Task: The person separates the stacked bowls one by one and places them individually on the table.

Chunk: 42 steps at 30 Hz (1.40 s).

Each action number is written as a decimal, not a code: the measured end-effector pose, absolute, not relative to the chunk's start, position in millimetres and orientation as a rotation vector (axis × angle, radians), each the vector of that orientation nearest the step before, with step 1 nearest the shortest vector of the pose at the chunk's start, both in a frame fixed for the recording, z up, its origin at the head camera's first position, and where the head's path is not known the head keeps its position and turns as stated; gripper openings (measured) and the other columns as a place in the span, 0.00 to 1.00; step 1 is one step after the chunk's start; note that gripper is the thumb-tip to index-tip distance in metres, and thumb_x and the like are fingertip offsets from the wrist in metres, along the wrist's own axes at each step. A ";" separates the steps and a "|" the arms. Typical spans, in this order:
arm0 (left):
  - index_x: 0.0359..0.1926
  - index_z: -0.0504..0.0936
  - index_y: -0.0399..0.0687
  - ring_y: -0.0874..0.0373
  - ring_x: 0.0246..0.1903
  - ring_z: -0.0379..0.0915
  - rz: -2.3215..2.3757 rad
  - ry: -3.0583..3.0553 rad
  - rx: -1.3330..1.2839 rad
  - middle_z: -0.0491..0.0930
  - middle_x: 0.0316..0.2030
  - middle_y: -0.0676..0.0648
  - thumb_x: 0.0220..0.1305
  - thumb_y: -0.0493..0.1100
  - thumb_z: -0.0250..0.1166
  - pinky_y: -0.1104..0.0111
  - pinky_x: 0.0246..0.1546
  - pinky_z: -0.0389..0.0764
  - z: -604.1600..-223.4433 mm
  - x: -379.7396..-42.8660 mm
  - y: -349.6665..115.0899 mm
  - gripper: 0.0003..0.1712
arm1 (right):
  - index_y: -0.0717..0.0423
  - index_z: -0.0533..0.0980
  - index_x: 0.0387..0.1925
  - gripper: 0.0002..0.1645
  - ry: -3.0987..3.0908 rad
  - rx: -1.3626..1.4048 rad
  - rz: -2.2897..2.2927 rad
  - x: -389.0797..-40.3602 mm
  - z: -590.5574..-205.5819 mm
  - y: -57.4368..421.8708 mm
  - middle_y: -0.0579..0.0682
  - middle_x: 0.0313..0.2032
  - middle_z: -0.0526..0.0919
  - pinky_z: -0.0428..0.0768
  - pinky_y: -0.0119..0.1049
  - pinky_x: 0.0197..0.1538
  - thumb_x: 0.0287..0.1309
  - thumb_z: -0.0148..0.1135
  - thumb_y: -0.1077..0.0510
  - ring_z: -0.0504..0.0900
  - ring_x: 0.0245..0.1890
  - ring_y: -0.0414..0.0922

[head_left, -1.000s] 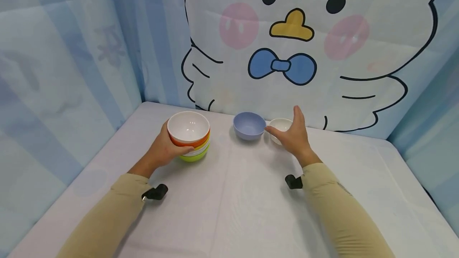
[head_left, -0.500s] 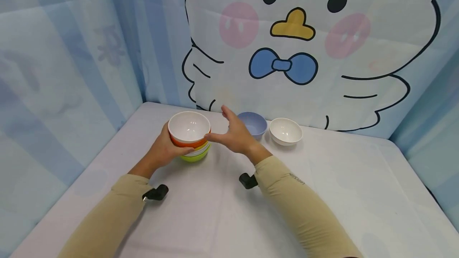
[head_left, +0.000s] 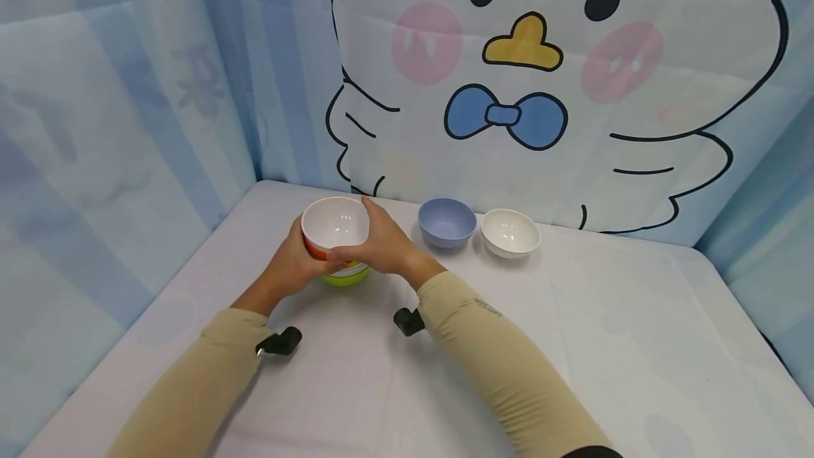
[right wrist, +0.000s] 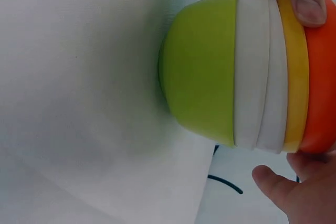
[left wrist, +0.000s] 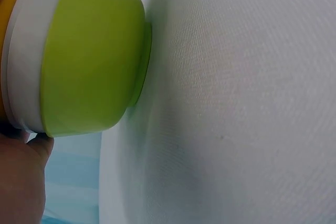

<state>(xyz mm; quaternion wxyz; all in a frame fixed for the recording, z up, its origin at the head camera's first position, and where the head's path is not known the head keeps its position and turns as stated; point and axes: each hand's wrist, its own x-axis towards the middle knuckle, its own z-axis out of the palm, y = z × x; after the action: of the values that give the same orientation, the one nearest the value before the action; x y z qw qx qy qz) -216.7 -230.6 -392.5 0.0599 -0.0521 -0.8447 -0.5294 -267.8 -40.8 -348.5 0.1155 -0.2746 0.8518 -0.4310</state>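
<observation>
A stack of nested bowls (head_left: 346, 276) stands upright on the left part of the table, white inside at the top. The right wrist view shows its bands: an orange bowl (right wrist: 321, 93) uppermost, a yellow bowl (right wrist: 295, 77), white ones, then a lime green bowl (right wrist: 205, 77) at the bottom. My left hand (head_left: 289, 267) holds the stack's left side, thumb across the front. From the right, my right hand (head_left: 381, 242) grips the upper bowls, its thumb in front overlapping the left thumb and a finger at the far rim. Most fingers behind the stack are hidden.
A blue bowl (head_left: 447, 223) and a white bowl (head_left: 510, 233) sit side by side near the back edge, right of the stack. The table has a white cloth (head_left: 572, 345). A curtain with a cartoon face (head_left: 509, 161) hangs right behind it.
My right hand has moved left from beside the white bowl, past the blue bowl, to the stack and now grips its right side. My left hand stays on the stack.
</observation>
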 end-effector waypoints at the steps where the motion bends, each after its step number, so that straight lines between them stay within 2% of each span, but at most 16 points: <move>1: 0.76 0.45 0.39 0.39 0.66 0.58 -1.600 -2.558 -0.156 0.58 0.70 0.37 0.53 0.46 0.79 0.45 0.64 0.67 -392.3 -216.5 -230.7 0.62 | 0.57 0.44 0.79 0.69 2.497 -0.803 -1.261 -268.1 -348.9 -41.4 0.55 0.73 0.58 0.71 0.48 0.65 0.49 0.76 0.40 0.67 0.66 0.51; 18: 0.75 0.46 0.39 0.39 0.66 0.58 -1.645 -2.527 -0.173 0.58 0.70 0.37 0.52 0.43 0.78 0.45 0.65 0.66 -393.6 -216.7 -230.4 0.61 | 0.59 0.52 0.77 0.65 2.550 -0.779 -1.345 -265.7 -353.8 -45.1 0.55 0.67 0.66 0.75 0.47 0.61 0.46 0.78 0.40 0.71 0.61 0.51; 35: 0.75 0.47 0.40 0.39 0.66 0.57 -1.630 -2.530 -0.183 0.58 0.70 0.37 0.52 0.42 0.78 0.45 0.64 0.67 -392.6 -216.7 -229.6 0.60 | 0.60 0.53 0.76 0.65 2.555 -0.772 -1.361 -265.1 -350.3 -44.7 0.56 0.68 0.65 0.76 0.48 0.61 0.46 0.77 0.40 0.71 0.61 0.52; 42: 0.76 0.45 0.42 0.39 0.67 0.57 -1.611 -2.551 -0.186 0.58 0.70 0.38 0.54 0.42 0.77 0.45 0.62 0.71 -392.0 -215.8 -229.4 0.60 | 0.58 0.52 0.76 0.63 2.553 -0.750 -1.435 -264.6 -340.3 -39.7 0.55 0.67 0.66 0.80 0.47 0.56 0.47 0.77 0.42 0.72 0.61 0.52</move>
<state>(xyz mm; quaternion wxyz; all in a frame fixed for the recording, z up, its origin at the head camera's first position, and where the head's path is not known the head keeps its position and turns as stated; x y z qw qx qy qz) -215.8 -229.4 -392.0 0.0595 -0.0613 -0.8424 -0.5321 -264.6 -39.7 -340.3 0.0591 -0.2476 0.8431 -0.4738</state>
